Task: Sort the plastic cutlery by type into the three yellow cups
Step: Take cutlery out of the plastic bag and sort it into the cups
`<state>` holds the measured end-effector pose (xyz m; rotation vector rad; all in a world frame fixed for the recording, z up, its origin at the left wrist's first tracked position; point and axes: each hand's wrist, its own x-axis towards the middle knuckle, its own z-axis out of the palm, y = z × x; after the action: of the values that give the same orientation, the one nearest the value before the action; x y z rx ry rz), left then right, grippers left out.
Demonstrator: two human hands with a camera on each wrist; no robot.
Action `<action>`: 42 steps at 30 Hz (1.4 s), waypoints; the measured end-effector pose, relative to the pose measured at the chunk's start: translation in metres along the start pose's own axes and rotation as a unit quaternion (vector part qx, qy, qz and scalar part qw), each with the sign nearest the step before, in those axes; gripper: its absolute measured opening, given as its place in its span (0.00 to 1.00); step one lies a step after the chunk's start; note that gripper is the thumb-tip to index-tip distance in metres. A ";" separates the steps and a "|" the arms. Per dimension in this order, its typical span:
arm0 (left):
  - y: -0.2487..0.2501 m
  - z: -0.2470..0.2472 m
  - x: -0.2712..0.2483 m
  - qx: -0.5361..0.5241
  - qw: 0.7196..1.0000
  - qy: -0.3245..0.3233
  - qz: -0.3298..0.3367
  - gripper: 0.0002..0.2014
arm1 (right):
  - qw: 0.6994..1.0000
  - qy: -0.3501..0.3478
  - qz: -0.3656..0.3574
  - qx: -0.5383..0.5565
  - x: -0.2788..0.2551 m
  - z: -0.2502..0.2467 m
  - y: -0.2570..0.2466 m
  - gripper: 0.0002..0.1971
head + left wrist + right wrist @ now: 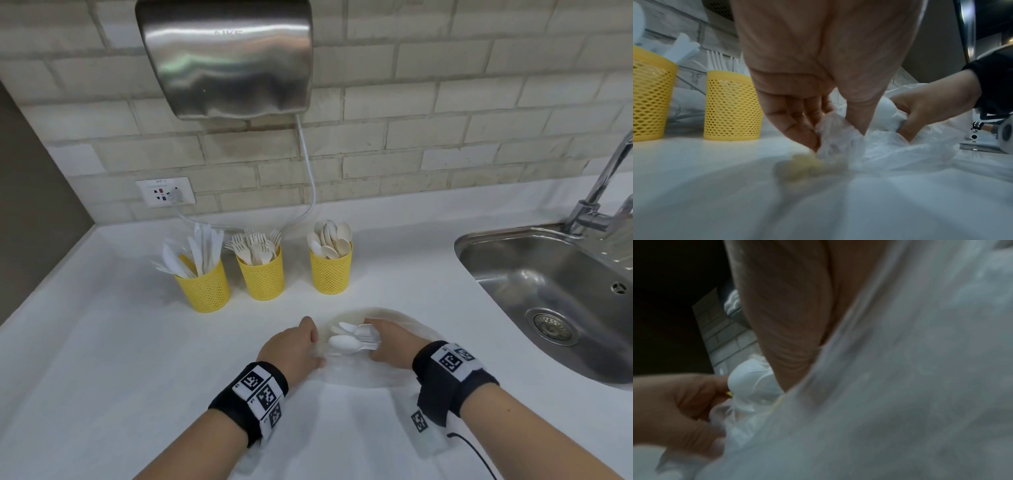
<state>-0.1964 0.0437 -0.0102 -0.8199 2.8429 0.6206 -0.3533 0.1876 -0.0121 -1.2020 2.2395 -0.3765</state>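
Three yellow mesh cups stand in a row at the back of the counter: one with knives [202,287], one with forks [262,277], one with spoons [330,272]. In front of them lies a thin clear plastic bag [363,375]. My left hand [317,346] pinches the bag's crumpled edge [838,129] between thumb and fingers. My right hand [373,339] grips a bunch of white plastic spoons [349,341] by the handles, bowls pointing left. In the right wrist view the bag [900,386] covers most of the picture, with the spoon bowls [754,386] showing beside it.
A steel sink [548,291] with a tap [603,192] sits at the right. On the brick wall hangs a steel hand dryer [226,58], its cable running to a socket [166,195]. Bare white counter [102,359] extends to the left.
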 end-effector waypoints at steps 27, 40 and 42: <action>0.007 -0.014 0.005 -0.032 0.987 0.125 0.096 0.14 | 0.991 0.086 0.099 -0.009 -0.017 -0.059 -0.001 0.11; 0.023 0.012 0.017 0.041 0.995 -0.019 0.090 0.20 | 0.892 0.219 -0.098 0.383 -0.025 -0.085 -0.060 0.19; 0.022 0.010 0.017 0.033 0.996 -0.019 0.085 0.19 | 0.851 0.255 -0.114 0.445 -0.027 -0.096 -0.073 0.15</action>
<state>-0.2227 0.0569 -0.0156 -0.5533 2.9021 0.5513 -0.3498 0.1672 0.1100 -0.8773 1.8622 -1.7731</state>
